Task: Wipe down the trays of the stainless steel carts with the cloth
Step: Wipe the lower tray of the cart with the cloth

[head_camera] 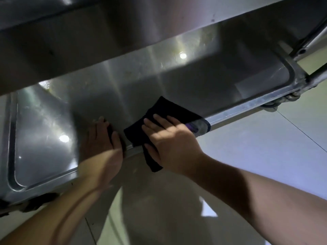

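Mid-wipe at the brushed stainless-steel lower tray's (177, 82) near edge, the right hand (169, 138) pressed the dark folded cloth (166, 110) flat-fingered while the left hand (101, 138) seemingly braced open, the far corners probably next.

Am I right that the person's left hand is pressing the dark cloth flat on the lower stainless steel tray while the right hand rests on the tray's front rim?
Not quite: the hands are swapped. In the head view, the right hand presses the dark cloth flat on the lower stainless steel tray, while the left hand rests on the tray's front rim.
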Demonstrator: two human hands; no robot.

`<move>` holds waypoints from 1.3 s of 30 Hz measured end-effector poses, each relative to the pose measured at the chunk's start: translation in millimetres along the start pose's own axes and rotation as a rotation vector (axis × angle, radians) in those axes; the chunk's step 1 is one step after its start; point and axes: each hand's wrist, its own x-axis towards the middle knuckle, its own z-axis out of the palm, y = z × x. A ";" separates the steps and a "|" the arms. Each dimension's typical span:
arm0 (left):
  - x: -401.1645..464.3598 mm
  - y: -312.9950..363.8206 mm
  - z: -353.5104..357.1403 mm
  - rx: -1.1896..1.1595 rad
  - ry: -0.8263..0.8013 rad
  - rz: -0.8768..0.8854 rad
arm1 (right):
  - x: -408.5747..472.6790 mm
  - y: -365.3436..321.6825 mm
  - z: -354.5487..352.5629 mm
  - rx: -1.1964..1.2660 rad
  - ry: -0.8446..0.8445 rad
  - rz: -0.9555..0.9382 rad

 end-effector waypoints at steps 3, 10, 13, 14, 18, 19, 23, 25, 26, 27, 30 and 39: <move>-1.8 0.4 -1.7 -0.023 0.017 0.008 | -9.7 49.6 -15.1 -0.097 -0.064 0.079; 1.2 4.0 0.3 -0.011 0.006 -0.012 | -22.8 255.1 -78.1 -0.160 -0.177 0.647; 2.9 2.7 1.5 0.006 0.021 0.014 | -19.1 287.0 -90.5 -0.167 -0.177 0.811; 3.6 1.4 3.4 0.021 0.024 0.027 | -16.2 282.3 -88.5 -0.158 -0.171 0.834; 4.9 -0.1 10.5 0.089 0.060 0.063 | -8.4 206.2 -65.8 -0.113 -0.176 0.789; 4.9 0.2 11.0 0.094 0.073 0.065 | -7.6 177.4 -57.1 -0.116 -0.144 0.692; 5.1 -0.1 14.6 0.105 0.097 0.074 | -3.7 52.1 -16.8 -0.056 -0.021 0.255; 5.8 -5.0 18.6 0.086 0.113 0.073 | 0.9 12.5 0.1 -0.027 0.015 0.083; 6.4 -7.8 20.3 0.078 0.115 0.073 | 3.4 1.4 6.5 -0.011 0.052 0.019; 7.2 -9.8 21.6 0.071 0.110 0.075 | 5.1 -5.2 11.7 0.007 0.100 -0.033; 10.5 -10.1 21.3 -0.003 0.122 0.048 | 7.9 -10.6 19.3 0.023 0.202 -0.113; 13.4 -10.1 11.1 -0.083 0.112 0.081 | 13.4 -14.0 -20.4 0.168 0.051 0.014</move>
